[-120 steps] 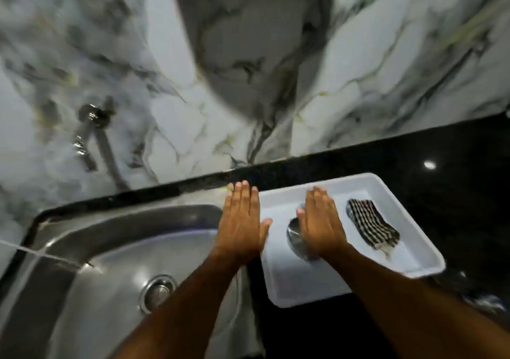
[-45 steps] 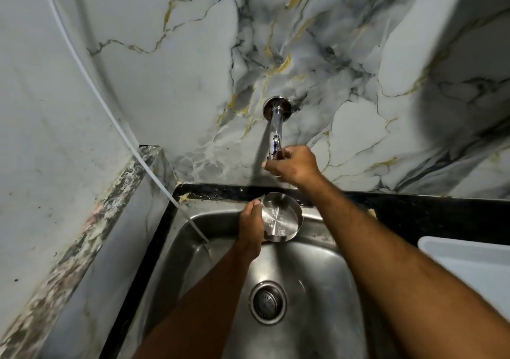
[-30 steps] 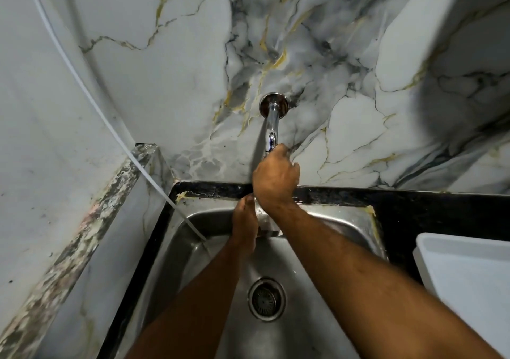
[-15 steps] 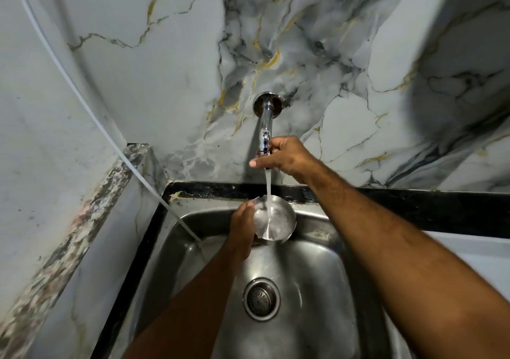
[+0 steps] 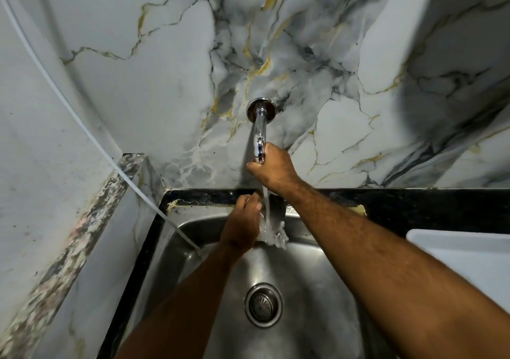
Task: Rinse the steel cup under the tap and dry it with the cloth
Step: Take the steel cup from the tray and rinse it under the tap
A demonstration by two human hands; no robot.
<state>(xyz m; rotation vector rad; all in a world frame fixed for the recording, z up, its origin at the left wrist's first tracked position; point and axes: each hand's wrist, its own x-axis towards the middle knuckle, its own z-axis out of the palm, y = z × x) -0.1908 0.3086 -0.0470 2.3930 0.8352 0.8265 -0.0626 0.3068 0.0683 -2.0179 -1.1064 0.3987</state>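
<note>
The chrome tap (image 5: 259, 132) sticks out of the marble wall and a stream of water falls from it. My right hand (image 5: 271, 169) grips the tap's end. Below, my left hand (image 5: 242, 227) holds the steel cup (image 5: 273, 220) in the stream over the sink (image 5: 303, 276). The cup is tilted and water spills out of it in a splash. My left hand and the water hide most of the cup. The cloth is out of view.
A round drain (image 5: 263, 305) lies in the sink's middle. The corner of a white tray (image 5: 463, 251) shows on the black counter (image 5: 414, 206) at the right. A thin white hose (image 5: 82, 126) runs down the left wall into the sink.
Water runs harder now. My left hand has tipped the cup, so its open mouth no longer faces me and water splashes out. My right hand stays on the tap.
</note>
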